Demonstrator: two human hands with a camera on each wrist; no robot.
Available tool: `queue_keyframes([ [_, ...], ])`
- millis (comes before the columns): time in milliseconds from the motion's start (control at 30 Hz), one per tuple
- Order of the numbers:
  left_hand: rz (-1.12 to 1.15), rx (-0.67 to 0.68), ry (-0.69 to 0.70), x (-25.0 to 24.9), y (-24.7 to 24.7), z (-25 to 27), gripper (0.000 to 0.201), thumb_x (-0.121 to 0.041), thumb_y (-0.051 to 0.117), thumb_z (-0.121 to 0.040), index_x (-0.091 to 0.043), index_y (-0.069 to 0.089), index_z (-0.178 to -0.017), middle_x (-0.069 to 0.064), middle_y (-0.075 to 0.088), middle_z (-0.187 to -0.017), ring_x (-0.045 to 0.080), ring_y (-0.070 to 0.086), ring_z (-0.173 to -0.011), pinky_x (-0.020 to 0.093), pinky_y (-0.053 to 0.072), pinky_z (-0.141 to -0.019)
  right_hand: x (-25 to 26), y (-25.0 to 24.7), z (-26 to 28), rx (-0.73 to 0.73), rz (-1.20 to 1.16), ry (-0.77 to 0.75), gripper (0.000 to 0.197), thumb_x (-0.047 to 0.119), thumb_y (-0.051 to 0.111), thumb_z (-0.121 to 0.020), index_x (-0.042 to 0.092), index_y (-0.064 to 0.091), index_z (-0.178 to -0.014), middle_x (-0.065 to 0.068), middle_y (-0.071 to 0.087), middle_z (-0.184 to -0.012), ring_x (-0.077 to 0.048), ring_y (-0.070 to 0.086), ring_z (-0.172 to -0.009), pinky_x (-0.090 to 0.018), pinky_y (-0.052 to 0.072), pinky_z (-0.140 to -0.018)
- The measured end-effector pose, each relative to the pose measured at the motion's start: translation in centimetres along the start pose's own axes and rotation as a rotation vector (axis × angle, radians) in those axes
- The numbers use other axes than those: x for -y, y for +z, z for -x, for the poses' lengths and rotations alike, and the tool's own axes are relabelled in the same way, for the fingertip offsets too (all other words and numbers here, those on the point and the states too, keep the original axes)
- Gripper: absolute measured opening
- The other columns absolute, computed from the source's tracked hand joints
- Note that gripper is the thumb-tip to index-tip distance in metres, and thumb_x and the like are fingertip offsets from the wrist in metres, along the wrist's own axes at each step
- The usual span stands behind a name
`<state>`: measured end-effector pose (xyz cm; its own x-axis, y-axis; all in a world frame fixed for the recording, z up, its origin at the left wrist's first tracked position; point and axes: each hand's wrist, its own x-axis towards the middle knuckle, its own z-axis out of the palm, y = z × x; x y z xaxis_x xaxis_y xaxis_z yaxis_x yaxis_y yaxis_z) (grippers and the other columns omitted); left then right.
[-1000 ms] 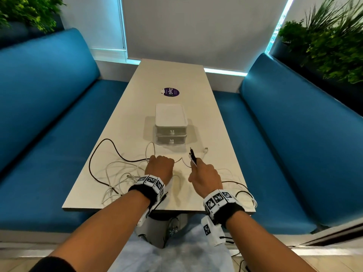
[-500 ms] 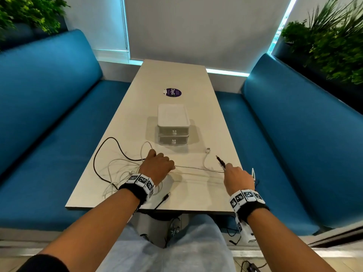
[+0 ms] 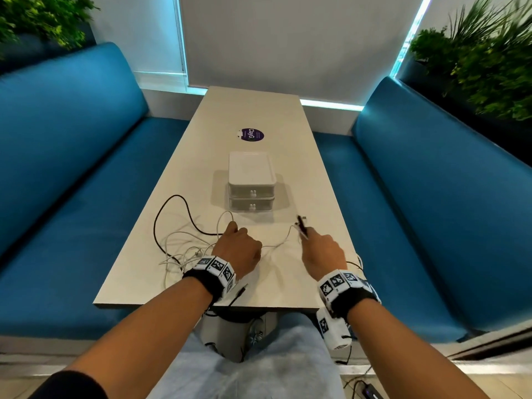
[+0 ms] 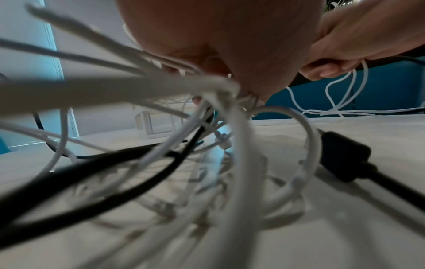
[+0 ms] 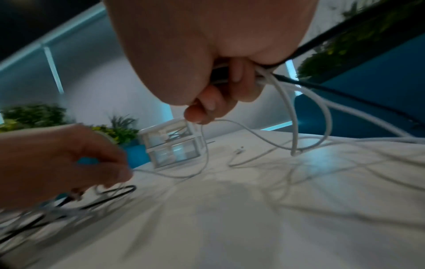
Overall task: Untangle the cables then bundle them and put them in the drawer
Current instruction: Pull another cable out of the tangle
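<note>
Two hands work over the near end of the table [image 3: 201, 174]. The left hand [image 3: 237, 249] sits knuckles-up near the middle of the near edge, its fingers curled round a bunch of white cables [image 3: 184, 243]; the left wrist view shows many white strands and a black one gathered under the palm, too blurred and crossed to count. The right hand [image 3: 322, 251] is closer to the right edge, fingers closed on cables as well: the right wrist view shows a thin white cable [image 5: 248, 131] pinched at the fingertips [image 5: 197, 114], with thicker white and black cable ends clamped in the fist. In the head view, plug ends [image 3: 301, 226] stick up out of that fist, a black one and a white one. One slack white strand [image 3: 276, 244] runs between the two hands.

One black cable [image 3: 164, 214] loops wide toward the left edge, round the white tangle, which lies between the left hand and that edge. More white loops hang off the right edge behind the right wrist.

One small drawer unit [image 3: 251, 182] stands at the middle of the table, beyond both hands, with two drawers stacked, both closed, each with a white knob. One round purple sticker [image 3: 252, 135] lies beyond it. Two blue benches [image 3: 72, 168] flank the table.
</note>
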<state>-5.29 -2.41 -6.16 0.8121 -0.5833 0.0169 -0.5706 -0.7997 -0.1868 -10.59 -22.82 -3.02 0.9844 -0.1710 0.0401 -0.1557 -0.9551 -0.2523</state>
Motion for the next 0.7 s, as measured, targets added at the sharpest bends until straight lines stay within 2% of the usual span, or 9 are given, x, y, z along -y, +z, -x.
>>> queue_keyframes([
  [133,0.016,-0.023,0.011,-0.2,-0.3,0.1,0.032,-0.033,0.037,-0.098,-0.022,0.064,-0.085,0.001,0.068,-0.076,0.024,0.053,-0.088,0.04,0.027,-0.089,1.8,1.4,0.1,0.008,0.029,-0.119,0.042,0.034,0.03,-0.104,0.029,0.032,-0.146,-0.012,0.064,-0.095,-0.035,0.063,-0.081,-0.037,0.046,-0.065],
  [200,0.041,-0.034,0.025,-0.2,-0.4,0.1,0.032,-0.034,0.037,-0.099,-0.022,0.063,-0.086,0.001,0.07,-0.079,0.024,0.053,-0.09,0.04,0.027,-0.089,2.1,1.8,0.2,0.033,0.052,-0.18,0.046,0.036,0.031,-0.104,0.035,0.025,-0.15,-0.011,0.064,-0.091,-0.033,0.062,-0.077,-0.036,0.045,-0.062],
  [300,0.073,-0.036,0.059,-0.3,-0.3,-0.1,0.035,-0.038,0.035,-0.103,-0.022,0.064,-0.092,-0.001,0.07,-0.085,0.024,0.053,-0.093,0.041,0.029,-0.09,2.2,2.0,0.4,0.128,0.039,-0.257,0.048,0.036,0.033,-0.103,0.042,0.025,-0.15,-0.013,0.063,-0.091,-0.034,0.061,-0.078,-0.038,0.048,-0.066],
  [367,0.111,-0.039,0.058,-0.4,-0.2,-0.3,0.037,-0.04,0.034,-0.104,-0.022,0.065,-0.096,-0.003,0.069,-0.089,0.023,0.052,-0.095,0.04,0.029,-0.091,2.1,2.2,0.4,0.184,-0.009,-0.255,0.045,0.032,0.037,-0.102,0.041,0.034,-0.145,-0.014,0.064,-0.09,-0.034,0.061,-0.077,-0.04,0.051,-0.067],
  [433,0.153,-0.047,0.056,-0.5,-0.1,-0.5,0.037,-0.041,0.033,-0.104,-0.024,0.066,-0.1,-0.005,0.068,-0.092,0.021,0.052,-0.097,0.04,0.029,-0.091,2.0,2.5,0.1,0.249,-0.117,-0.213,0.028,0.031,0.04,-0.1,0.031,0.053,-0.124,-0.011,0.067,-0.084,-0.032,0.062,-0.074,-0.043,0.054,-0.07],
  [500,0.189,-0.063,0.051,-0.6,-0.1,-0.6,0.035,-0.043,0.032,-0.104,-0.027,0.063,-0.102,-0.006,0.067,-0.091,0.02,0.052,-0.097,0.04,0.03,-0.09,2.1,2.6,-0.1,0.31,-0.188,-0.156,0.02,0.034,0.04,-0.099,0.023,0.056,-0.101,-0.008,0.068,-0.079,-0.03,0.064,-0.073,-0.046,0.056,-0.072],
  [533,0.196,-0.07,0.049,-0.6,-0.1,-0.7,0.034,-0.043,0.031,-0.104,-0.028,0.062,-0.101,-0.007,0.066,-0.091,0.02,0.052,-0.097,0.039,0.03,-0.09,2.0,2.6,-0.2,0.324,-0.189,-0.142,0.02,0.036,0.04,-0.099,0.023,0.056,-0.098,-0.007,0.068,-0.08,-0.029,0.065,-0.074,-0.046,0.056,-0.073],
  [633,0.155,-0.056,0.057,-0.4,-0.2,-0.9,0.031,-0.043,0.033,-0.104,-0.029,0.061,-0.1,-0.006,0.067,-0.094,0.02,0.052,-0.1,0.04,0.028,-0.09,1.6,2.5,-0.2,0.287,-0.063,-0.155,0.02,0.034,0.039,-0.1,0.023,0.054,-0.106,-0.01,0.066,-0.091,-0.032,0.063,-0.081,-0.044,0.055,-0.074],
  [700,0.109,-0.026,0.059,0.1,-0.2,-0.8,0.029,-0.04,0.036,-0.104,-0.026,0.061,-0.101,-0.005,0.068,-0.098,0.022,0.051,-0.103,0.041,0.027,-0.092,0.8,2.3,-0.3,0.237,0.071,-0.162,0.022,0.034,0.038,-0.101,0.021,0.051,-0.114,-0.012,0.064,-0.097,-0.035,0.063,-0.085,-0.04,0.052,-0.071],
])
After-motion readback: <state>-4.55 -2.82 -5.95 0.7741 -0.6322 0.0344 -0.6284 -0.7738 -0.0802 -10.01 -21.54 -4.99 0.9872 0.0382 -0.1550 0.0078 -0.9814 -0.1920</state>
